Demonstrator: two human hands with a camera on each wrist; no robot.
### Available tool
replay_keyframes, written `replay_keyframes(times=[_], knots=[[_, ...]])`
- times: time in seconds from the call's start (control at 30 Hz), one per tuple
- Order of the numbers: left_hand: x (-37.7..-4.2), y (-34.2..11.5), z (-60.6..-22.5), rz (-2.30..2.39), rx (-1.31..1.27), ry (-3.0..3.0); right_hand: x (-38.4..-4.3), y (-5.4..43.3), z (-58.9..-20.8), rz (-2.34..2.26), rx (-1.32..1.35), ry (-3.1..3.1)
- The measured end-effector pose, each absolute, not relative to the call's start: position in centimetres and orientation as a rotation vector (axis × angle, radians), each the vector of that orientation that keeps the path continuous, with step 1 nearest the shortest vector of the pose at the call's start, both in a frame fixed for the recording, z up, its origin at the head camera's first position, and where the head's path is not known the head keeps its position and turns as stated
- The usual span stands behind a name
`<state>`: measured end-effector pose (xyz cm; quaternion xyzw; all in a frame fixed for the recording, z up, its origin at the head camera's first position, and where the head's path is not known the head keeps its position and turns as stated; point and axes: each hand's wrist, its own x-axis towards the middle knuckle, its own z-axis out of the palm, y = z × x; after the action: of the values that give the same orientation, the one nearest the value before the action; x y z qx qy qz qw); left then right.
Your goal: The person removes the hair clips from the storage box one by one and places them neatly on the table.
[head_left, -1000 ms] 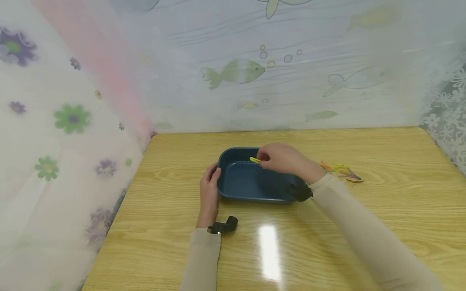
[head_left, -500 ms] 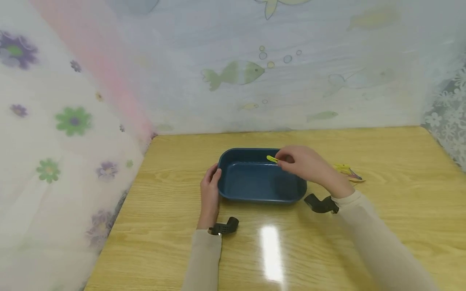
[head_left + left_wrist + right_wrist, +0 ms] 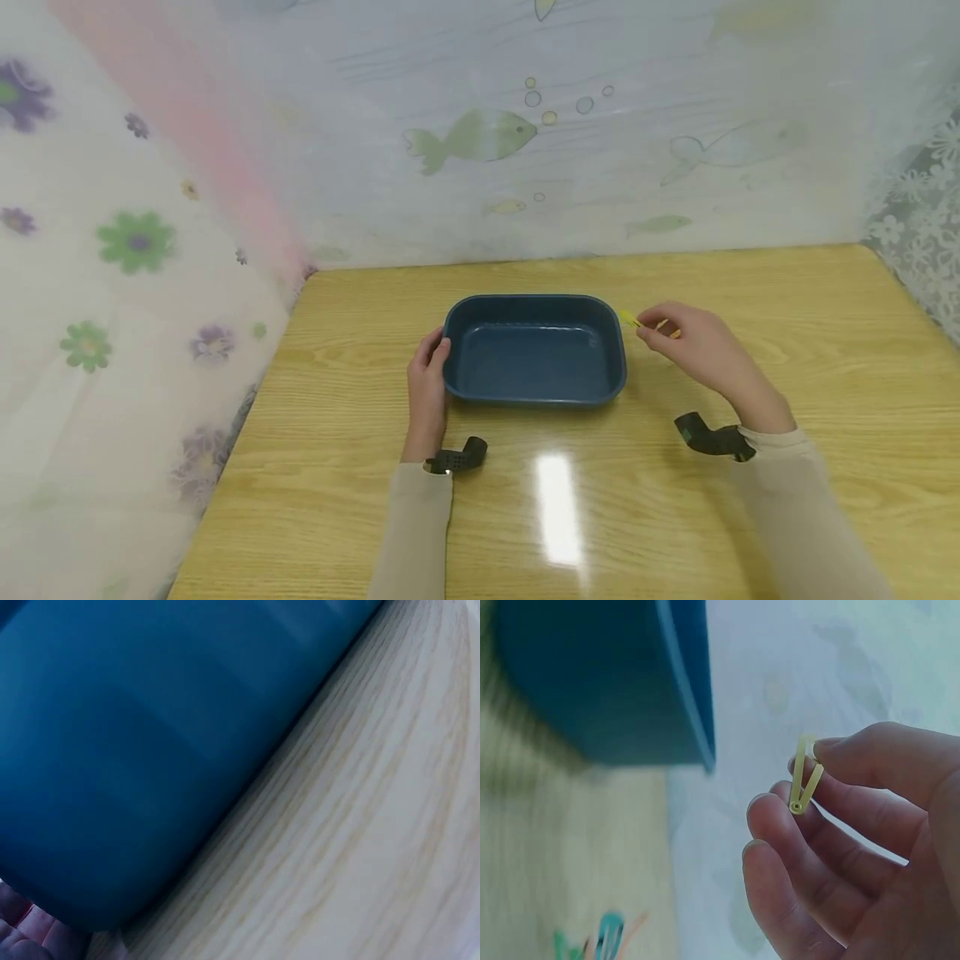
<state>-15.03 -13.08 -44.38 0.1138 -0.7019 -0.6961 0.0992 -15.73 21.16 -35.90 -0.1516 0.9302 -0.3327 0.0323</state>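
Observation:
A deep dark-blue rectangular tray [image 3: 534, 403] sits on the table. My left hand [image 3: 428, 387] grips its left end, thumb at the rim and fingers along the outer wall. In the left wrist view the tray's blue wall [image 3: 150, 750] fills much of the picture, with fingertips [image 3: 34, 930] at its lower corner. Just right of the tray, my right hand [image 3: 693, 346] is raised and pinches a yellow snap hair clip [image 3: 628, 318] between thumb and fingers. The right wrist view shows this hair clip [image 3: 798, 784] spread in a narrow V.
Several coloured hair clips [image 3: 609, 934] lie on the table, mostly hidden behind my right hand in the head view. A wood-grain table [image 3: 337, 500] carries everything. Behind it hangs a fish-patterned curtain [image 3: 360, 183], with a flowered one [image 3: 142, 333] at left.
My right hand has moved right with the yellow hair clip, from over the tray to outside its right end. My left hand has stayed on the tray.

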Motion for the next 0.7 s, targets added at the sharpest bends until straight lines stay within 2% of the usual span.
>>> replay_keyframes(times=[0.7], knots=[[-15.1,-13.1,-44.5,-2.05,0.329,-2.071,-13.1,27.8,-39.7,-0.966,-0.073,2.875]])
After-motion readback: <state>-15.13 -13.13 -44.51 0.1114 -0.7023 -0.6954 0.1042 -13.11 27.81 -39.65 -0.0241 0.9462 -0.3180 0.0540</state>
